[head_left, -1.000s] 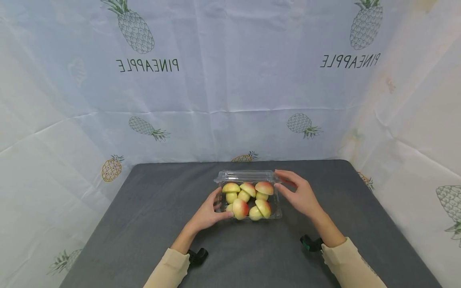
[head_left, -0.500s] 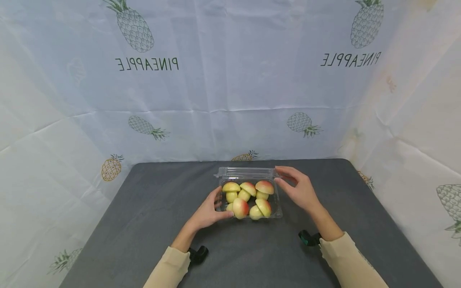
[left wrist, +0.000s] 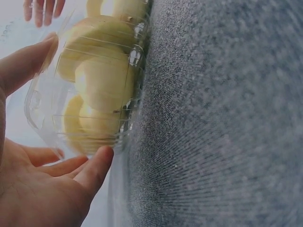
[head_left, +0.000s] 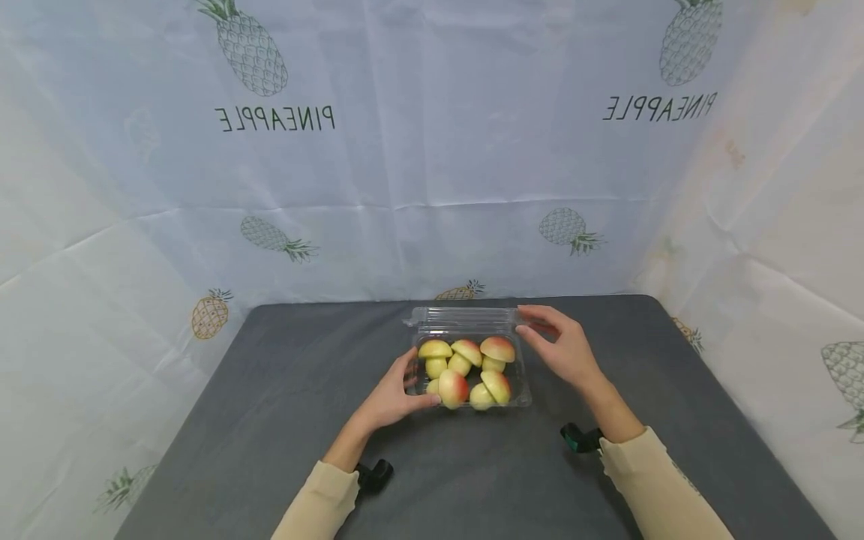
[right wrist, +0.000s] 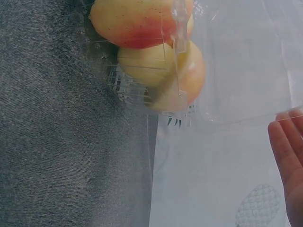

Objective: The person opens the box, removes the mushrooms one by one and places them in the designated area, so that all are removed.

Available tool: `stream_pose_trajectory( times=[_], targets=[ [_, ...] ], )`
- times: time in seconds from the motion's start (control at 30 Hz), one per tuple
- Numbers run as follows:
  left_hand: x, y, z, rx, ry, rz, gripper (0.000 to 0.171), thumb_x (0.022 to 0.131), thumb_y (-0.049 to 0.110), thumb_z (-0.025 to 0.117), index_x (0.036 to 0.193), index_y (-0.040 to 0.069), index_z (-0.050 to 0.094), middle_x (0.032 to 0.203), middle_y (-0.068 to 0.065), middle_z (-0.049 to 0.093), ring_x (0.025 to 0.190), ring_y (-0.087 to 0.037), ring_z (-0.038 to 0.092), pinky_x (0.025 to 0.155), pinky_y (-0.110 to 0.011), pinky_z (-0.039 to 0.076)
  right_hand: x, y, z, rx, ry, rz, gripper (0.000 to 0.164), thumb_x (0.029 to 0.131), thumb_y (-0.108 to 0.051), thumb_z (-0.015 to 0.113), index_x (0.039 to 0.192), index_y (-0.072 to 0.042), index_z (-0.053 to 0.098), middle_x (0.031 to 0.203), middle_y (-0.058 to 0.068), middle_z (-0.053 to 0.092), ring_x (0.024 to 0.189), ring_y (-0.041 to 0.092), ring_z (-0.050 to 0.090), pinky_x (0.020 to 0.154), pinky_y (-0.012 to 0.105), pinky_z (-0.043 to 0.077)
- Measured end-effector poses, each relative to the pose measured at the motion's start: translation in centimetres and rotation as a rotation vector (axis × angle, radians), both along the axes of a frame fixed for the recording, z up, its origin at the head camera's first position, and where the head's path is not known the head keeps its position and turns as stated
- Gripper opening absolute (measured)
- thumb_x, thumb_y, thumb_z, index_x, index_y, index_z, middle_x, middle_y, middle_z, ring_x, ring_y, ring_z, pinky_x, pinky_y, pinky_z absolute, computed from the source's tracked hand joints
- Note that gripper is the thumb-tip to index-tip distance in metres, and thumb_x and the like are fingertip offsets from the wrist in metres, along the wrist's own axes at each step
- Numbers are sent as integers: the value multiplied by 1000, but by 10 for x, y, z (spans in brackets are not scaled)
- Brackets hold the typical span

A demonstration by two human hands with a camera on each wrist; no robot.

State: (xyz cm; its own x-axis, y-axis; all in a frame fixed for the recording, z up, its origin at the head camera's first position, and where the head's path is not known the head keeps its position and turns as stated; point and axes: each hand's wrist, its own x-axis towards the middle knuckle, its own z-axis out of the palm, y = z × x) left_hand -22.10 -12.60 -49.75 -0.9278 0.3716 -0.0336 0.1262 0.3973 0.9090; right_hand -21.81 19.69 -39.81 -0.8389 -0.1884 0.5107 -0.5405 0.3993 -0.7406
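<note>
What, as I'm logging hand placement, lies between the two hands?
The clear container of mushroom-shaped pieces, its lid open; the head view shows this.

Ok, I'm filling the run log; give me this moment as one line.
left hand: grips box | right hand: touches lid | lid: open | mushroom-shaped pieces: in box

Head view: left sleeve (head_left: 317, 502) and right sleeve (head_left: 658, 491) cut by bottom edge; marking (head_left: 685, 478) on right sleeve too small to read. Table (head_left: 472, 480) also cut there. Front-left pale stem (head_left: 433, 387) in container (head_left: 523, 396) mostly hidden behind red-yellow cap (head_left: 454, 388). Some of right hand (head_left: 565, 352) hidden behind forefinger and thumb. Left wrist view: left hand (left wrist: 45, 191) cut by left edge, uppermost fruit piece (left wrist: 124, 8) by top edge; tabletop blurred toward right. Right wrist view: right hand and lid (right wrist: 246, 61) cut by right edge, pineapple print (right wrist: 258, 208) by bottom edge.
</note>
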Motion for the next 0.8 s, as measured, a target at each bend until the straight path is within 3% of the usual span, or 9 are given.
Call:
stream_pose_trajectory(
  times=[0.23, 0.37, 0.5, 0.6, 0.8],
  targets=[
    [0, 0, 2, -4, 7, -15, 110, 87, 40, 83, 163, 5, 11, 165, -21, 18, 146, -42, 33, 114, -55, 40, -4, 1, 4, 6, 3, -13, 34, 96, 1, 69, 128, 9, 64, 127, 24, 64, 115, 39, 61, 98, 55, 52],
    [1, -1, 2, 0, 12, -21, 110, 87, 39, 82, 163, 3, 11, 164, -23, 18, 146, -44, 33, 113, -56, 40, -13, 2, -2, 0, 0, -20, 33, 96, 1, 68, 128, 8, 64, 126, 24, 64, 115, 39, 61, 98, 53, 53],
    [2, -1, 2, -6, 5, -20, 110, 87, 41, 82, 163, 4, 11, 165, -22, 18, 146, -43, 33, 114, -55, 40, -27, 8, -18, -12, -2, -26, 33, 96, 0, 68, 128, 6, 65, 128, 23, 64, 115, 40, 62, 97, 27, 53],
    [2, 0, 2, -11, 0, -12, 110, 87, 41, 83, 163, 6, 12, 165, -20, 17, 147, -42, 33, 114, -54, 40, -36, 12, -25, -20, -7, -31, 32, 97, -2, 69, 128, 2, 66, 128, 20, 65, 114, 34, 63, 94, 15, 49],
    [2, 1, 3, -25, 9, -1, 110, 86, 43, 83, 163, 6, 14, 164, -22, 19, 145, -43, 36, 113, -55, 41, -42, 13, -26, -41, -16, -45, 29, 96, -13, 73, 124, -5, 70, 124, 12, 67, 109, 10, 63, 94, 21, 53]
  ],
)
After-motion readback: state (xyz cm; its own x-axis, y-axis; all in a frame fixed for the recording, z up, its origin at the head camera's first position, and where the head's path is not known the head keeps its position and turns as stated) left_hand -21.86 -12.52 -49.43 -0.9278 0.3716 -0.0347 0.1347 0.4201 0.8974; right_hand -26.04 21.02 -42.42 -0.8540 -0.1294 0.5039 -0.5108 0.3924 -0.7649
